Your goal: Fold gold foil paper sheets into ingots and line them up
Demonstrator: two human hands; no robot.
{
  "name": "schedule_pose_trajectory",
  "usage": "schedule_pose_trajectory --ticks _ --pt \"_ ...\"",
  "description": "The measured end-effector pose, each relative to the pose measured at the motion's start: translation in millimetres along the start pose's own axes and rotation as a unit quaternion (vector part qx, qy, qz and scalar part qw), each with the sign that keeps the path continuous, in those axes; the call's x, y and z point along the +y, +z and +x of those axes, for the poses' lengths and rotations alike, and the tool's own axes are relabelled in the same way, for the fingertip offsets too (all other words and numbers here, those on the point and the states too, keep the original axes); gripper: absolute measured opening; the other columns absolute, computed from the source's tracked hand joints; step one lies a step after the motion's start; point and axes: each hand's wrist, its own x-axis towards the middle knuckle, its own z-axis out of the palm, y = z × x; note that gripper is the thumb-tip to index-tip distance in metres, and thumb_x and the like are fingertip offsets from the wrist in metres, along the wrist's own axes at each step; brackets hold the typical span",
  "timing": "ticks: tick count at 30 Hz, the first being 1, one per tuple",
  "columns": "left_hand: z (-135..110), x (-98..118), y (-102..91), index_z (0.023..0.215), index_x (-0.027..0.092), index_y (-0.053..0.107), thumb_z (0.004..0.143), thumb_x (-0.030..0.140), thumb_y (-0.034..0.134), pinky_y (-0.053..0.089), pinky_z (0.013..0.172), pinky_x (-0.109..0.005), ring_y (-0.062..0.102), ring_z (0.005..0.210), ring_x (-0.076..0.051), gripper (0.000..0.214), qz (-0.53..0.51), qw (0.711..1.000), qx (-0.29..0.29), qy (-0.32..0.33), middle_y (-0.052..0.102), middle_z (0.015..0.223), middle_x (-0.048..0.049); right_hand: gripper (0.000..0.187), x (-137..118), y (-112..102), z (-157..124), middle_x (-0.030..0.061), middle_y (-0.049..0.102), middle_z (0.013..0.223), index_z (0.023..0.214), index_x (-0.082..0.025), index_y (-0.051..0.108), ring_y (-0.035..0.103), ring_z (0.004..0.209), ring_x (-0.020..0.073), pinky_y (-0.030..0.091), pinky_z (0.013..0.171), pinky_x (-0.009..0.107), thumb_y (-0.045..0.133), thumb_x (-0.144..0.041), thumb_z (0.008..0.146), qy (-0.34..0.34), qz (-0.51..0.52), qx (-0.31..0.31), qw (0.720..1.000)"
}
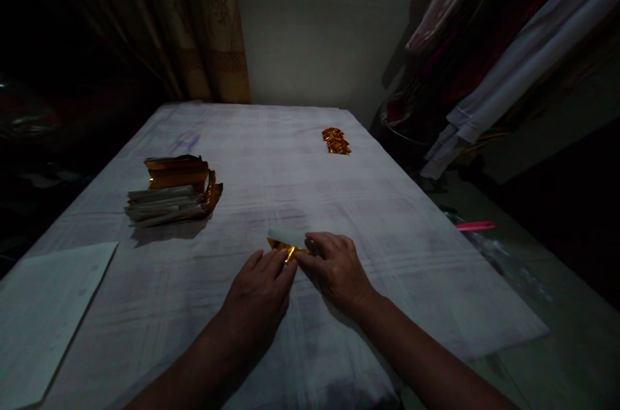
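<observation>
**Both hands pressing a gold foil slip flat on the desk**

Landmark = the gold foil slip (285, 246), near the front middle of the cloth-covered desk (387, 255). Everything below is relative to it.

Far left of the slip, at the near corner: a plain white paper sheet (43, 313), flat, untouched.

Left of the slip and further back: a stack of slips (172, 194), white edges low, gold foil faces on top and curling up. Looks like the supply pile, well apart from the hands.

Just left of the slip and nearer the camera: left hand (259, 290), palm down, fingers stretched forward, tips on the slip's near edge. No closed grip; the hand is flat and wide, pinning rather than holding. Judgement: it weighs the paper down so it does not slide on the cloth.

The slip itself: gold face partly showing, a white strip at its far edge, so it seems partly folded or turned over. It lies on the desk, not lifted.

Just right of the slip: right hand (336, 265), also palm down, fingers pointing left onto the slip's right end. Whether the thumb pinches an edge underneath, cannot tell; the fingers hide it.

Far behind the slip and to the right: a small pile of gold folded pieces (336, 141), set apart from the stack, probably to keep the two lots separate.

Right of the desk, beyond its edge: hanging clothes (508, 74) and a pink item (475, 226) on the floor.
</observation>
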Motion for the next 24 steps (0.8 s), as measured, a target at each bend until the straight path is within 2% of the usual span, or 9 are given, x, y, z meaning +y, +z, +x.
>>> schedule_pose_trajectory --ticks 8,12,15,19,21,24 --pt "1 0 -3.9 0.131 0.018 0.057 0.090 0.006 0.048 0.046 0.101 -0.049 0.063 0.116 -0.027 0.043 -0.026 1.000 -0.001 -0.014 0.066 0.130 -0.0129 0.039 11 -9 -12 0.0096 0.065 0.133 0.126 -0.040 0.069 0.054 0.121 0.0268 0.036 0.092 0.042 0.065 -0.017 0.095 0.019 -0.067 -0.054 0.996" --pt "6 2 -7.5 0.125 0.019 0.061 0.093 0.008 0.048 0.048 0.096 -0.046 0.065 0.107 -0.026 0.037 -0.026 0.999 -0.003 -0.022 0.069 0.121 -0.0111 0.040 12 -8 -14 0.0092 0.066 0.131 0.125 -0.040 0.070 0.055 0.120 0.0271 0.038 0.091 0.041 0.064 -0.015 0.093 0.024 -0.074 -0.051 0.996" --pt "7 2 -8.7 0.121 0.019 0.063 0.095 0.009 0.048 0.049 0.092 -0.045 0.066 0.102 -0.025 0.032 -0.029 0.999 0.005 -0.020 0.070 0.117 -0.0105 0.036 10 -7 -15 0.0092 0.068 0.128 0.121 -0.036 0.072 0.056 0.118 0.0278 0.040 0.090 0.042 0.062 -0.015 0.093 0.037 -0.080 -0.036 0.995" --pt "7 -1 -6.2 0.112 0.020 0.065 0.094 0.010 0.051 0.051 0.087 -0.044 0.066 0.096 -0.025 0.026 -0.023 1.000 -0.001 -0.019 0.070 0.112 -0.0095 0.029 9 -10 -17 0.0116 0.070 0.125 0.118 -0.023 0.071 0.058 0.115 0.0284 0.042 0.092 0.043 0.057 -0.015 0.095 0.050 -0.077 -0.003 0.996" --pt "7 -3 -4.6 0.111 0.020 0.065 0.093 0.009 0.052 0.052 0.085 -0.044 0.066 0.095 -0.025 0.025 -0.017 1.000 -0.010 -0.016 0.070 0.112 -0.0098 0.026 8 -13 -17 0.0120 0.071 0.121 0.119 -0.020 0.070 0.059 0.113 0.0271 0.043 0.092 0.042 0.054 -0.017 0.098 0.030 -0.054 0.022 0.998" --pt "9 -5 -3.4 0.108 0.021 0.065 0.092 0.009 0.050 0.054 0.085 -0.045 0.067 0.094 -0.026 0.025 -0.015 1.000 -0.016 -0.014 0.071 0.111 -0.0093 0.023 2 -14 -10 0.0099 0.073 0.114 0.117 -0.020 0.069 0.061 0.105 0.0238 0.045 0.087 0.039 0.052 -0.022 0.101 -0.017 -0.001 0.038 0.999"
